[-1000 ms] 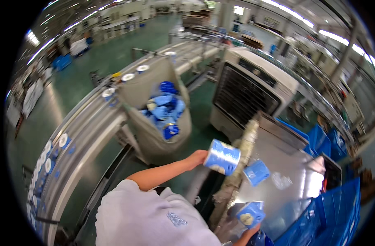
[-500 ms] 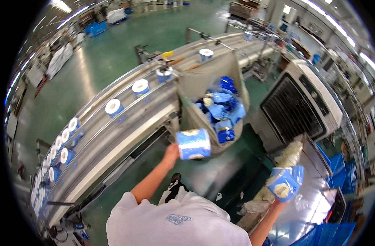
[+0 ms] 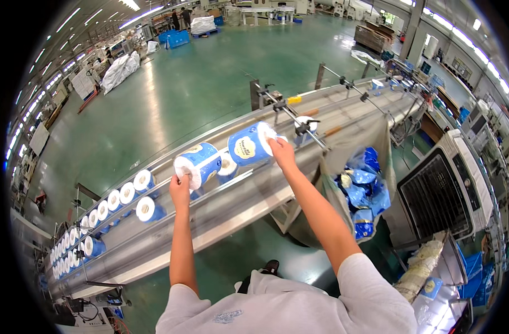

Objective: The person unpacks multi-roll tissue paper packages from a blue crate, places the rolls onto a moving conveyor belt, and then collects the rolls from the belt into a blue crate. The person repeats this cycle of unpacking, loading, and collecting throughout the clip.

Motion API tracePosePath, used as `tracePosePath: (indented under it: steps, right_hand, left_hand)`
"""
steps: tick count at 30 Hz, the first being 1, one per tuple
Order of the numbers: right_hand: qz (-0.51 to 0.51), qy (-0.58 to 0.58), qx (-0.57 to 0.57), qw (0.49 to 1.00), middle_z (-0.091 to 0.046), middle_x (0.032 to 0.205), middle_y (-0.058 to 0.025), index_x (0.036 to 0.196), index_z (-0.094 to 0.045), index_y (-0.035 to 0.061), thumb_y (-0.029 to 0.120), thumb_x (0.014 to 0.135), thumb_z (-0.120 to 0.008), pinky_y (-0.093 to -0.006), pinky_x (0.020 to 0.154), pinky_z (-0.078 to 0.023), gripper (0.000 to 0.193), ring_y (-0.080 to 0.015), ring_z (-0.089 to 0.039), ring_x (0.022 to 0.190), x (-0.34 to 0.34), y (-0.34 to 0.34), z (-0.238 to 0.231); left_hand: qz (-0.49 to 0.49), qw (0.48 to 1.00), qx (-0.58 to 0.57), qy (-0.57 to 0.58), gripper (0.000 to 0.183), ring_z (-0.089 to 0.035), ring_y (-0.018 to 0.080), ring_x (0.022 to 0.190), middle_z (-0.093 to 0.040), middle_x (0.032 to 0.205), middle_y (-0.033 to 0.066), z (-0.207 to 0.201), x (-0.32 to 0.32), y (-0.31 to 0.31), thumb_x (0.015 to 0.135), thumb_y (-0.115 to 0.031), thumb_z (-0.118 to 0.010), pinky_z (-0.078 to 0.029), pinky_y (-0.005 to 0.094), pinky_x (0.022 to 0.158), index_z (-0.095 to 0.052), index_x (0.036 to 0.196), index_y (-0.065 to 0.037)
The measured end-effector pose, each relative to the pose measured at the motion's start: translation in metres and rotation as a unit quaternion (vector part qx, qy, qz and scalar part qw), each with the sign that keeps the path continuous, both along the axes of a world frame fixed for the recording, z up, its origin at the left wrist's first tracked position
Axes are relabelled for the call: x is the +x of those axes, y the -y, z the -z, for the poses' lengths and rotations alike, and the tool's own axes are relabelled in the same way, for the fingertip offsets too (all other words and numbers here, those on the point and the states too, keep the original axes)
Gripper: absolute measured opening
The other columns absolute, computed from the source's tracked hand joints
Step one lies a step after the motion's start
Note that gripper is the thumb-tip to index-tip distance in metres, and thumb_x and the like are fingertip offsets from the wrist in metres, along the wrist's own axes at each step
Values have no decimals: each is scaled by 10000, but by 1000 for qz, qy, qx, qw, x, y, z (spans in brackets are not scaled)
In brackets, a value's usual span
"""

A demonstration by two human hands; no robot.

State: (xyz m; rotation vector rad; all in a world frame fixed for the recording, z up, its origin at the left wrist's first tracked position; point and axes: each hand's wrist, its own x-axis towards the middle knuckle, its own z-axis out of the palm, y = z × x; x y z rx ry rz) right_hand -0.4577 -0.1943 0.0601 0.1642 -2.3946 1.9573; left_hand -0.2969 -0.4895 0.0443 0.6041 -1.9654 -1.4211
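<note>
Over the conveyor belt, my left hand (image 3: 180, 188) is closed on the near end of a toilet roll (image 3: 203, 161) in blue printed film. The roll is tilted, its white end toward me. My right hand (image 3: 282, 151) grips the right end of a second blue-wrapped toilet roll (image 3: 245, 147), its pale label facing up. The two held rolls are side by side with a small gap. Beneath and between them a standing roll (image 3: 227, 168) partly shows. To the left, several wrapped rolls (image 3: 145, 209) stand on the belt (image 3: 126, 236), white ends up.
A beige cloth bag (image 3: 328, 192) with crumpled blue film (image 3: 363, 192) hangs at the conveyor's near side. Rails and clamps (image 3: 290, 114) cross the belt. A black-grilled air cooler (image 3: 441, 192) stands on the right, near a shiny metal table (image 3: 430, 312). Green floor (image 3: 210, 72) lies beyond.
Both hands have moved over the conveyor with wrapped rolls. My right hand has come across from the metal table at the right. The view has turned, shifting the bag and cooler rightward.
</note>
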Motion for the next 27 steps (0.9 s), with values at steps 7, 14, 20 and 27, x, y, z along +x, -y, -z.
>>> tracePosePath:
  steps: [7, 14, 20, 27]
  right_hand:
    - [-36, -95, 496, 863, -486, 1060, -166, 943, -702, 160, 505, 691, -645, -424, 823, -398, 431, -334, -466, 961, -32, 106, 37]
    - [-106, -311, 264, 907, -562, 993, -141, 1275, -491, 131, 316, 740, -670, -422, 803, -423, 594, -321, -525, 917, 39, 87, 39]
    - [-66, -183, 190, 962, -525, 1076, -127, 1208, -510, 112, 183, 837, -577, -407, 908, -394, 384, -316, -478, 1024, 190, -76, 94]
    - [347, -34, 282, 894, -564, 1056, -101, 1158, -540, 100, 118, 827, -577, -383, 877, -419, 334, -299, -507, 1006, 356, -309, 123]
  left_hand:
    - [-27, 912, -312, 263, 482, -622, 386, 802, -645, 845, 227, -14, -49, 11, 675, -433, -619, -484, 430, 695, -637, 853, 14]
    - [-24, 865, -249, 436, 608, -559, 363, 1067, -586, 1107, 256, 58, -31, 87, 737, -475, -620, -429, 411, 911, -604, 1068, 35]
    - [-170, 877, -448, 36, 425, -470, 343, 1125, -517, 1221, 148, 43, 54, 46, 843, -159, -551, -367, 433, 958, -481, 1243, -31]
    - [343, 903, -231, -117, 398, -455, 307, 1149, -445, 1270, 172, 63, 63, -251, 868, -76, -473, -358, 411, 968, -423, 1250, 27]
